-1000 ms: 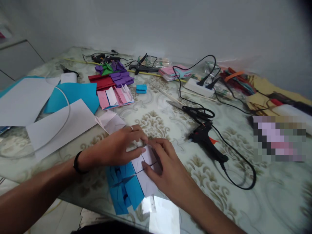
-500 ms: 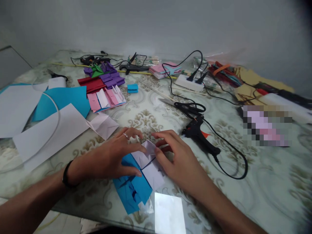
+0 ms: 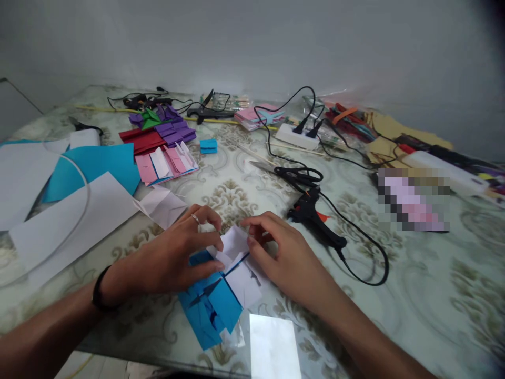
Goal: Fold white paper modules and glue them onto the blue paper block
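Observation:
A piece of folded paper, white on its far part and blue on its near-left part, lies on the table between my hands. Its far white flap stands partly raised. My left hand, with a ring and a black wristband, curves over the left side; thumb and index finger are apart, their tips at the paper. From the other side, my right hand has its thumb and bent fingers around the flap's right edge. A small white sheet rests at the table's near edge.
Right of my hands lie a black hot glue gun with a looping cord and black scissors. Blue paper and white sheets spread at left. Folded pink, red and purple papers sit behind. Further back is a white power strip.
My left fingers have drawn back slightly left from the white flap, which now shows more. My right hand stays at its edge. The whole view has shifted a little.

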The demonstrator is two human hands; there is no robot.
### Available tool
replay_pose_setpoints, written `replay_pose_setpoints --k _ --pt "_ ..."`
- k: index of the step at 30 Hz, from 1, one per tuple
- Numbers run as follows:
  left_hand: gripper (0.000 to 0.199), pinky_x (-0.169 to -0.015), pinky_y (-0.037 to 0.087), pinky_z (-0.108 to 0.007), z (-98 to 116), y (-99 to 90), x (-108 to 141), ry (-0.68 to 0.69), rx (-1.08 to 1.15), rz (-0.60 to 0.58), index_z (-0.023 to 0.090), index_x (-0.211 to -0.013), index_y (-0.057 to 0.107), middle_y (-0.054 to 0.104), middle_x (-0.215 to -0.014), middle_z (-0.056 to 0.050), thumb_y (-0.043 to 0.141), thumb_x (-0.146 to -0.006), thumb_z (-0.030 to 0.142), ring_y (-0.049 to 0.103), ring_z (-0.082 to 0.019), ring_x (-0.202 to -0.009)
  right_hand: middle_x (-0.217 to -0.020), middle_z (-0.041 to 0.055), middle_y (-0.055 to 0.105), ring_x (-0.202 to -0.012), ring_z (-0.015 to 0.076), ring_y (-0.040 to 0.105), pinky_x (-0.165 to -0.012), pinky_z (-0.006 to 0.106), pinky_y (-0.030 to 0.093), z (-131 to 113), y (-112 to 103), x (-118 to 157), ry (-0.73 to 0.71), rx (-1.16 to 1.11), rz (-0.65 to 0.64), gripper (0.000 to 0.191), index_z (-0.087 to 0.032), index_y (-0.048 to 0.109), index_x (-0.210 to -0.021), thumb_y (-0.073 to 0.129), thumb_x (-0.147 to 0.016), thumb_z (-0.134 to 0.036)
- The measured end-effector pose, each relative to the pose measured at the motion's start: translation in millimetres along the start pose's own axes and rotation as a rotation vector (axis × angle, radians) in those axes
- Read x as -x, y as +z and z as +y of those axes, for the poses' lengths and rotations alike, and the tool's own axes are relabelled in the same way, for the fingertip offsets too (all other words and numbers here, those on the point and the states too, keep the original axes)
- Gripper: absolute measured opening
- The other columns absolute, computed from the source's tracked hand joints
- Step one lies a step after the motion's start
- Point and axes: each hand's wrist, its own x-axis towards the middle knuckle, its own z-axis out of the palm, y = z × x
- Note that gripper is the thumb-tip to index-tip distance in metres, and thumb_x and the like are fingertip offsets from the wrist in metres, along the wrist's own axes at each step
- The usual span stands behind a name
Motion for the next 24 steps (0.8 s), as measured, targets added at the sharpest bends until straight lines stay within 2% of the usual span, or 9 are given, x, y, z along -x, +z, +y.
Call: replay_pose_setpoints --k 4,11,16,20,24 --pt "0.009 -0.108 0.045 -0.042 -1 1.4 0 0.014 -0.009 0.012 0.024 -0.105 0.07 0.055 -0.128 -0.007 0.063 -0.1 0.019 0.054 -0.024 -0.124 -0.094 0.0045 0.067 -0.084 0.0195 0.064 -0.078 0.033 0.052 -2 0 0 -0.019 -0.014 -0.041 0.02 -0.019 0.068 -0.107 0.057 -0.092 -0.012" --pt "0.013 -0.105 0.047 -0.04 -6 12.2 -1 0.007 -0.003 0.042 0.024 -0.107 0.073 0.06 -0.122 -0.006 0.067 -0.098 0.017 0.057 -0.024 -0.121 -0.094 0.0041 0.069 -0.082 0.0185 0.065 -0.075 0.031 0.051 -2 2 0 -0.026 -0.031 -0.112 0.015 -0.019 0.07 -0.103 0.061 -0.094 -0.012" --pt "0.028 -0.102 0.05 -0.04 -7 14.7 -1 0.009 -0.037 0.017 0.025 -0.122 0.072 0.065 -0.12 -0.007 0.064 -0.098 0.013 0.061 -0.024 -0.117 -0.097 0.0058 0.069 -0.09 0.0198 0.066 -0.08 0.032 0.051 2 5 0 -0.059 -0.023 -0.176 0.011 -0.019 0.072 -0.104 0.063 -0.099 -0.017" --pt "0.028 -0.106 0.05 -0.043 -5 14.2 -1 0.023 -0.074 -0.007 0.023 -0.122 0.073 0.066 -0.126 -0.009 0.063 -0.098 0.014 0.062 -0.026 -0.121 -0.098 0.0047 0.07 -0.093 0.0192 0.067 -0.084 0.032 0.051 2 -5 0 -0.111 -0.017 -0.253 0.012 -0.019 0.072 -0.098 0.061 -0.101 -0.017" --pt "0.023 -0.108 0.051 -0.046 -3 14.0 -3 0.027 -0.105 -0.032 0.023 -0.118 0.075 0.067 -0.126 -0.01 0.066 -0.098 0.019 0.063 -0.028 -0.121 -0.104 0.0041 0.07 -0.1 0.0197 0.066 -0.089 0.033 0.051 3 -21 -1 -0.146 0.007 -0.378 0.009 -0.022 0.072 -0.103 0.063 -0.103 -0.023"
